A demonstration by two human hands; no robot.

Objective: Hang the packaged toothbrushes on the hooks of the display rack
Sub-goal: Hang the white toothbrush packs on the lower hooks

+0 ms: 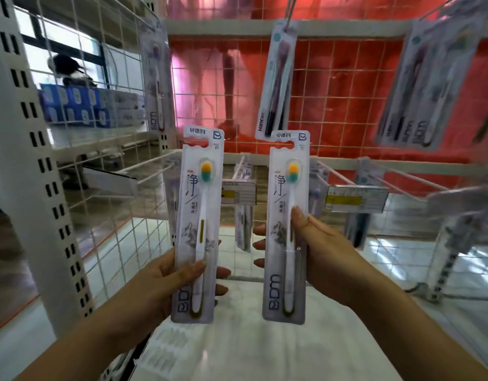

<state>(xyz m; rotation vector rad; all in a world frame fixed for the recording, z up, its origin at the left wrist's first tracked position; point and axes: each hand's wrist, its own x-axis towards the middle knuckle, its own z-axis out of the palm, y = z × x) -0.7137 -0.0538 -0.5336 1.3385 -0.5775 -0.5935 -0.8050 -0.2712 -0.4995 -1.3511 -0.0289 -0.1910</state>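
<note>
A: Two packaged toothbrushes held upright, side by side, apart, in front of the rack. Left pack [199, 224]: white card, brush with orange-and-green bristles at the top, hang slot uppermost. Right pack [288, 226]: same print, same brush.

B: Grips?

A: Left hand [166, 281] held the left pack low down, thumb across the front, fingertips wrapped round the pack's right edge. Right hand [319, 248] held the right pack about mid-height, thumb lying up the front over the handle, fingertips showing past the pack's left edge. Neither pack was on a hook.

B: And the rack?

A: White wire grid [333, 86] with a red backing behind it, far side. A dark-handled twin pack [277, 81] hung high at centre, tilted. Another pack [420, 86] hung at upper right, badly blurred; possibly two brushes in it, not certain. One more pack [156, 78] hung at upper left, edge-on to the camera.

B: Lower row?

A: White hooks [152, 163] jutting toward the near side, behind the held packs. Price labels [357, 200] with a yellow band on the hook ends, right of centre. Packs hung behind them, mostly hidden.

B: Surroundings?

A: White slotted upright [31, 149] at left. Blue boxes [75, 105] seen through the left grid, far off.
</note>
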